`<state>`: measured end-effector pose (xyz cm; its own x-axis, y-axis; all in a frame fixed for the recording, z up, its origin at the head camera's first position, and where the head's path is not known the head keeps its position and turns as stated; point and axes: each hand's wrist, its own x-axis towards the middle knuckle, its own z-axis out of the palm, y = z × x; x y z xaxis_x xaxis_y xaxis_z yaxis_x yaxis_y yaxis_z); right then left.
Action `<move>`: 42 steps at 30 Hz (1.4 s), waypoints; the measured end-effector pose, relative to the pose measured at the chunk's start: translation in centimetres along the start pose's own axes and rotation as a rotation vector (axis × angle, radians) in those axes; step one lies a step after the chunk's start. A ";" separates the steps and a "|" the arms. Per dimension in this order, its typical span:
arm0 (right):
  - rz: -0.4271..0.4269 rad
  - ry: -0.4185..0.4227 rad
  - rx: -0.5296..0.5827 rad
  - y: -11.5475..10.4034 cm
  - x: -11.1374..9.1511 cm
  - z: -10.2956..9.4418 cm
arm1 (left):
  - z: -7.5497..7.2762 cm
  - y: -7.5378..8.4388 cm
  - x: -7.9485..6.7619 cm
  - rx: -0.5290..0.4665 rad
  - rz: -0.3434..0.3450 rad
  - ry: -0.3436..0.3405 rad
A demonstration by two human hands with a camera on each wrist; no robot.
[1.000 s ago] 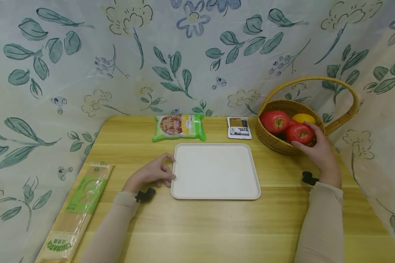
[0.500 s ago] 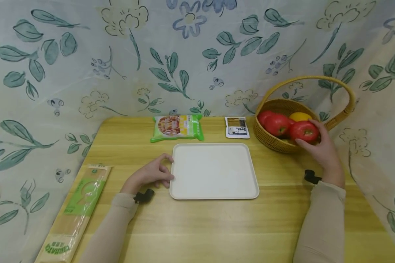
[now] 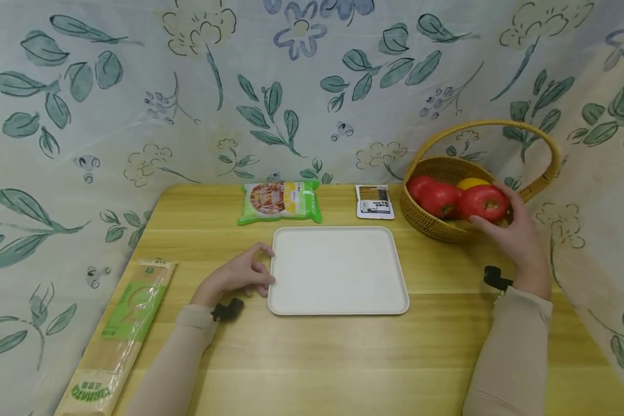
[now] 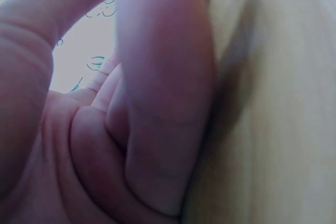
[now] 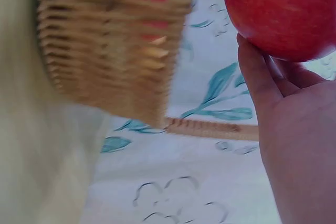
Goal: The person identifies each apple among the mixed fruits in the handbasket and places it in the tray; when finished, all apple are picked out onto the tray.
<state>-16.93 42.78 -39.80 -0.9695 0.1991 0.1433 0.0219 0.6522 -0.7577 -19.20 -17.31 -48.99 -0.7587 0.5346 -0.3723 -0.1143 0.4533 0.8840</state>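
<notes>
My right hand grips a red apple, thumb on its near side and fingers round its far right side. The apple is raised over the right part of a wicker basket; in the right wrist view the apple stands apart from the basket wall. Other red apples and a yellow fruit lie inside, partly hidden. My left hand rests on the table beside a white tray, loosely bent, with fingertips touching its left rim. The left wrist view shows only bent fingers near the wood.
Behind the tray lie a green food packet and a small white-edged sachet. A long noodle packet lies along the table's left side. The basket's tall handle arches above the fruit. Patterned cloth hangs behind the table.
My right hand has lifted the apple up from among the fruit and shifted it slightly right. The left hand and tray keep their places; the view has moved a little.
</notes>
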 end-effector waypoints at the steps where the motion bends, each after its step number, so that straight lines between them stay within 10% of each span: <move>1: -0.007 0.008 0.004 -0.4 -0.1 0.0 | 0.0 0.0 0.0 0.001 -0.003 0.000; 19: -0.268 -0.058 0.081 -8.0 -1.4 3.3 | 0.1 0.1 -0.1 0.007 -0.001 0.003; 32: -0.343 -0.364 0.064 -11.3 -1.0 11.0 | -0.1 0.0 -0.1 0.004 -0.004 -0.010; 42: -0.208 -0.678 0.167 -13.0 -1.5 19.5 | -0.5 -0.1 0.0 -0.002 -0.001 -0.026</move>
<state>-20.48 19.78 -42.58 -0.8888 -0.4494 -0.0900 -0.1647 0.4964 -0.8523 -19.49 -17.70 -48.97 -0.7420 0.5525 -0.3798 -0.1157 0.4525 0.8842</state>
